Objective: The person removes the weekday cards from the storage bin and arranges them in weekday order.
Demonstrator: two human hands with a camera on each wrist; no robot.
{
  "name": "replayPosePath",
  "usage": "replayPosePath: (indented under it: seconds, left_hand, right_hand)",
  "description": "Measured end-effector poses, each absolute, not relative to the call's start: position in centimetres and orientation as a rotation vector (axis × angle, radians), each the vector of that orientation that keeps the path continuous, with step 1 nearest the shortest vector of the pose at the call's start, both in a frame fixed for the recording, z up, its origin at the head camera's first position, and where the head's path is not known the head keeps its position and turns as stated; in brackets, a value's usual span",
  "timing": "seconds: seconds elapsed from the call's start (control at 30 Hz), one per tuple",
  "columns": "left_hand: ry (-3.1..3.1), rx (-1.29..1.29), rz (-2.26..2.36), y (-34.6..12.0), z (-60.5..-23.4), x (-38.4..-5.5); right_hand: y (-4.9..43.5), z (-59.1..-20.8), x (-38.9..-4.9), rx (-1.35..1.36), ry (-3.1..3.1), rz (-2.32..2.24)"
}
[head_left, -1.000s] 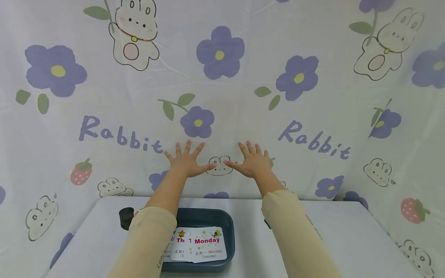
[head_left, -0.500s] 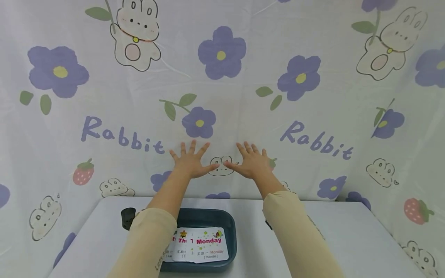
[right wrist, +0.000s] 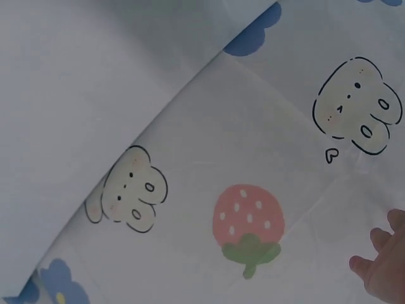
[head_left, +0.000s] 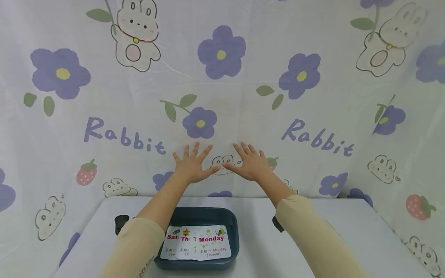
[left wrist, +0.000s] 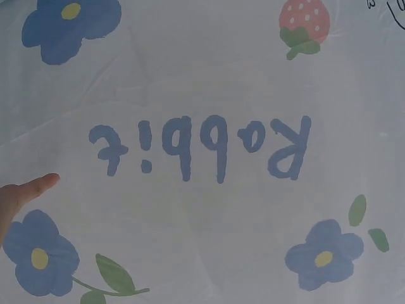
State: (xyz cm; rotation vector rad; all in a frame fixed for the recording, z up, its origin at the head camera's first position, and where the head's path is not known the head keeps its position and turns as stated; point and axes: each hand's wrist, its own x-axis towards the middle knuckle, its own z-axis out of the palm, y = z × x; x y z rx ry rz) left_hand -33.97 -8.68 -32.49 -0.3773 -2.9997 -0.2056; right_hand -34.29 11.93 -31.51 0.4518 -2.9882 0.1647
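Observation:
Both hands are raised in front of the printed backdrop with fingers spread, holding nothing. In the head view the left hand [head_left: 192, 166] is above the tray, its thumb pointing toward the right hand [head_left: 251, 162]. Only a finger [left wrist: 38, 189] of the left hand shows in the left wrist view. At the right wrist view's lower right edge, several fingertips of the right hand appear. Below the arms, a dark blue tray [head_left: 233, 247] stands on the white table. Overlapping weekday cards [head_left: 214, 247] lie in it, the top one reading "Monday".
The white table [head_left: 257, 235] meets a backdrop [head_left: 240, 108] printed with flowers, rabbits and strawberries. A black object [head_left: 121, 223] sits by the left sleeve. Another dark object [head_left: 277, 224] is partly hidden by the right sleeve [head_left: 302, 220].
The hands have drawn slightly closer together, still spread. The forearms have swung outward, so more of the tray and its cards shows. The view has shifted a little.

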Motion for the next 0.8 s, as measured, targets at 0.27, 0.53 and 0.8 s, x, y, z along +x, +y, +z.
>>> replayPosePath:
  seconds: [0.27,0.53,0.8]
  left_hand:
    - [-2.927,-0.442,-0.279,-10.2,-33.4,-32.0]
    - [-2.818,-0.485,-0.19,-14.3,-36.0,-28.5]
    - [-2.801,-0.478,-0.254,-16.6,-37.1,-26.5]
  right_hand:
    - [13.6,-32.7,-32.9,0.539,-2.891,0.227]
    - [15.0,-34.7,-31.5,0.616,-2.84,0.296]
    - [15.4,-35.2,-30.7,0.621,-2.847,0.343]
